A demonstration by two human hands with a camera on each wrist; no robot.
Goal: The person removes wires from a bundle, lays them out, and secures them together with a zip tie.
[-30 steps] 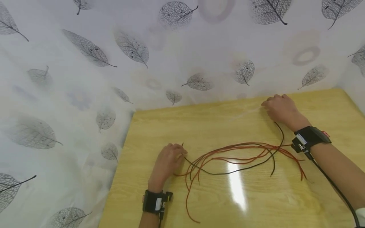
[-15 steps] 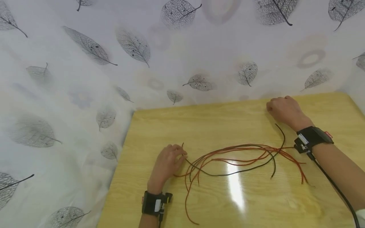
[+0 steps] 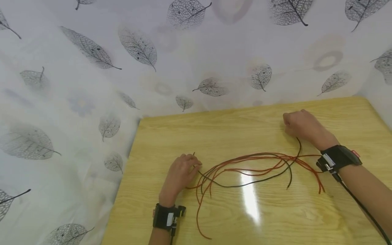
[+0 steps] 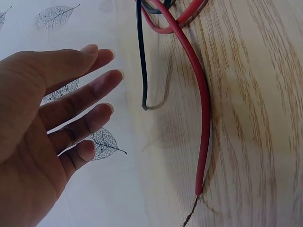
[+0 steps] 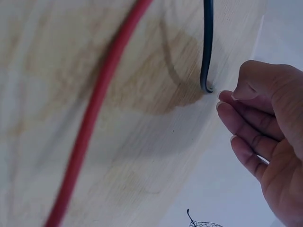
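Note:
Several red wires (image 3: 242,169) lie in a loose bundle on the wooden table, crossed by black wires (image 3: 226,186). My left hand (image 3: 180,173) rests at the bundle's left end, its fingers loosely bent. In the left wrist view a black wire (image 4: 143,61) and a red wire (image 4: 203,109) with bare twisted strands (image 4: 190,213) lie apart from the fingertips. At the far right, my right hand (image 3: 307,127) hovers over a black wire's end. That black wire (image 5: 206,56) ends just short of the loosely bent fingers in the right wrist view, where thumb meets index finger.
A leaf-patterned white covering (image 3: 214,61) stands behind and left of the table (image 3: 171,136). Black straps with small cameras and cables sit on both wrists, the right strap (image 3: 340,159) over the bundle's right end. A bright reflection lies near the middle.
My right hand has come slightly nearer to me, down towards the black wire's end, and its fingers have drawn in. The left hand and the wires have hardly moved.

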